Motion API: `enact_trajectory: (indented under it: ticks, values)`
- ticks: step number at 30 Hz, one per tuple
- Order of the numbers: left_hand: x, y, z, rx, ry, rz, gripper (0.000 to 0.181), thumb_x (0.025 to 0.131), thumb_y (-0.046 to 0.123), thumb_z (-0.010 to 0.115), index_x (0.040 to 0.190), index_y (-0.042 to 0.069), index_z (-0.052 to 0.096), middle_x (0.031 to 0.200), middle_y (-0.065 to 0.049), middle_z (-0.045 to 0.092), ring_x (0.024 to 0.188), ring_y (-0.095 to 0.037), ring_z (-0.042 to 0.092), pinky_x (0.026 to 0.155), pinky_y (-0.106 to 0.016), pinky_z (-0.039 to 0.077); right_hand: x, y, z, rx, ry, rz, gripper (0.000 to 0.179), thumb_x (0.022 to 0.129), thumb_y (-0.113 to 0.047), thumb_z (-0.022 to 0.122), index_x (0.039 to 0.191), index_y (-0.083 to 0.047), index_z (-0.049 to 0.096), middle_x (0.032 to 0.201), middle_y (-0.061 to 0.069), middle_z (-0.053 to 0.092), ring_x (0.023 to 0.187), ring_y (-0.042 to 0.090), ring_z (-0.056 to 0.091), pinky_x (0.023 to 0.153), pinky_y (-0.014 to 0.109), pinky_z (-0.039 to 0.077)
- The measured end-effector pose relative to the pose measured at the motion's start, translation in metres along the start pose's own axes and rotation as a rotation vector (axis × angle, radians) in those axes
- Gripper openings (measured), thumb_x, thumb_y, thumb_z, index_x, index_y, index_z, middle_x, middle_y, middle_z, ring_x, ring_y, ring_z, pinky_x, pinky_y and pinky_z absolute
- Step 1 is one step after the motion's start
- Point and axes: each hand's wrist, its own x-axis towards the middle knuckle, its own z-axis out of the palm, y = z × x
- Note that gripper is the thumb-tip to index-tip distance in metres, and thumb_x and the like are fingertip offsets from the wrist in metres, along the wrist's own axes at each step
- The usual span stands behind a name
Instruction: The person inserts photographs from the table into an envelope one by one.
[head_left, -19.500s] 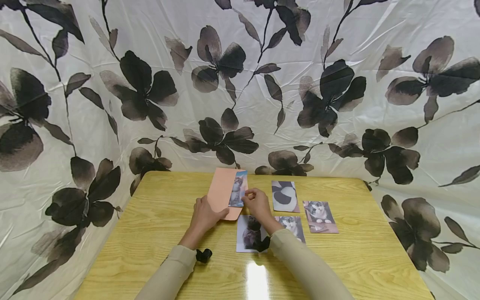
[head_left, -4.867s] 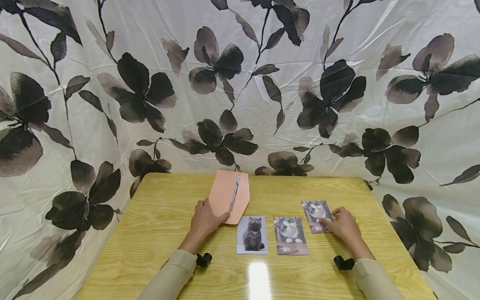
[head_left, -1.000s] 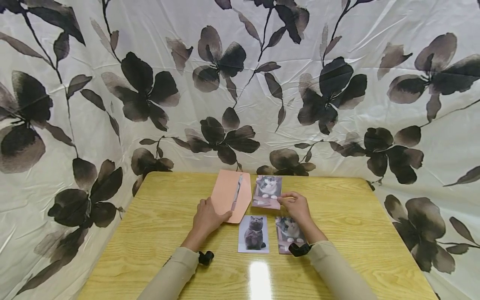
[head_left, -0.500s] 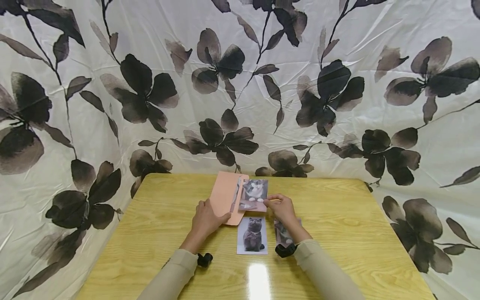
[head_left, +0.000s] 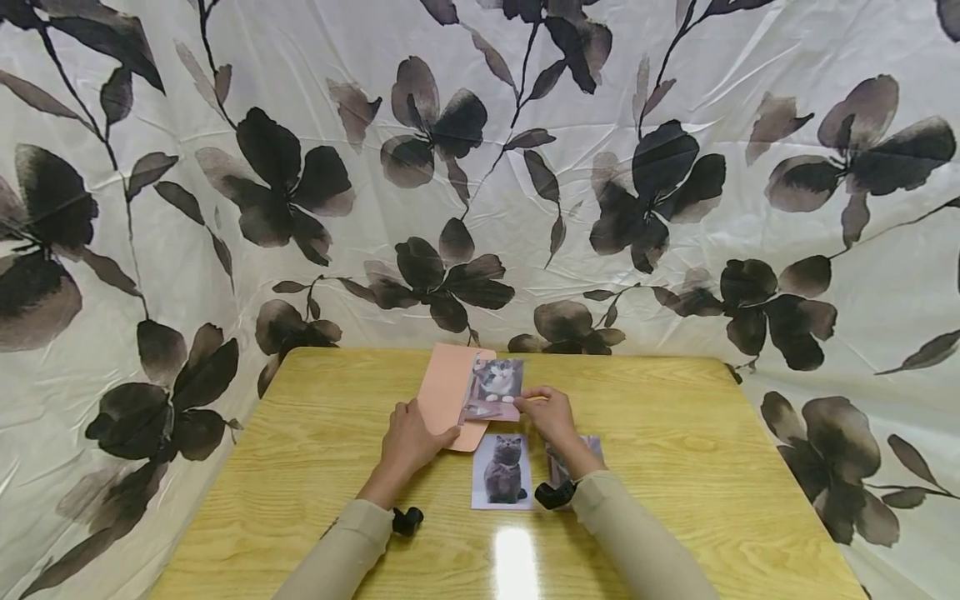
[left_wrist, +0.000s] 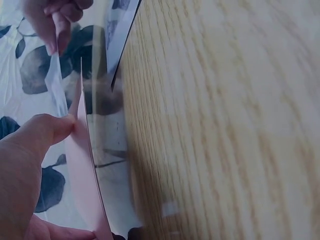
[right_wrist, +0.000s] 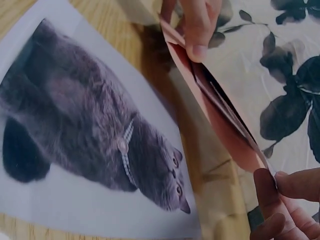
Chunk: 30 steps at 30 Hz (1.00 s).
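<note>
My left hand [head_left: 411,439] grips the lower left of a pink envelope [head_left: 442,383], thumb on its front by the opening. The envelope's flap points right, and it is lifted off the table in the left wrist view. Between thumb and forefinger my right hand [head_left: 550,414] pinches the right edge of a photo of a white-and-grey cat [head_left: 497,385]. That photo's left edge lies at the envelope's opening; how far inside it reaches I cannot tell. In the right wrist view, other card edges [right_wrist: 220,97] show inside the envelope.
A photo of a grey cat [head_left: 507,471] lies on the wooden table [head_left: 712,467] just below the envelope. Beside it another cat photo [head_left: 592,447] is partly covered by my right wrist. A flower-patterned cloth [head_left: 570,192] hangs behind the table.
My right hand has taken the cat photo from the table's right side and carried it left to the envelope's opening. The left hand keeps its hold. Earlier, a black-and-white photo left the table.
</note>
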Motion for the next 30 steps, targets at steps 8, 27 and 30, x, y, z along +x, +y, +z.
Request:
enact_trajectory:
  ticks: [8,27,30]
  values:
    - [0.001,0.000,-0.001,-0.005,0.002,-0.005,0.103,0.085,0.059,0.084,0.148,-0.013,0.047,0.134,-0.030,0.050,0.116,-0.041,0.054,0.089,-0.058,0.055,0.001,-0.005,0.018,-0.005,-0.008,-0.011,0.018,0.096,-0.018,0.082,0.105,-0.003,0.077,0.083,0.008,0.078,0.065,0.020,0.062,0.053,0.028,0.040]
    - [0.000,0.001,0.000,-0.008,0.007,0.002,0.102,0.086,0.061,0.083,0.146,-0.014,0.049,0.132,-0.030,0.052,0.115,-0.042,0.054,0.087,-0.058,0.055,0.000,-0.011,0.049,-0.032,0.014,-0.058,0.015,0.096,-0.013,0.082,0.104,-0.002,0.076,0.080,0.009,0.070,0.063,0.013,0.054,0.054,0.027,0.043]
    - [0.000,0.000,0.000,-0.008,0.010,0.003,0.102,0.086,0.060,0.083,0.147,-0.014,0.049,0.132,-0.030,0.052,0.114,-0.041,0.054,0.087,-0.058,0.055,-0.001,-0.011,0.052,-0.038,0.026,-0.069,0.016,0.096,-0.013,0.082,0.105,-0.001,0.077,0.079,0.007,0.070,0.064,0.012,0.055,0.055,0.025,0.043]
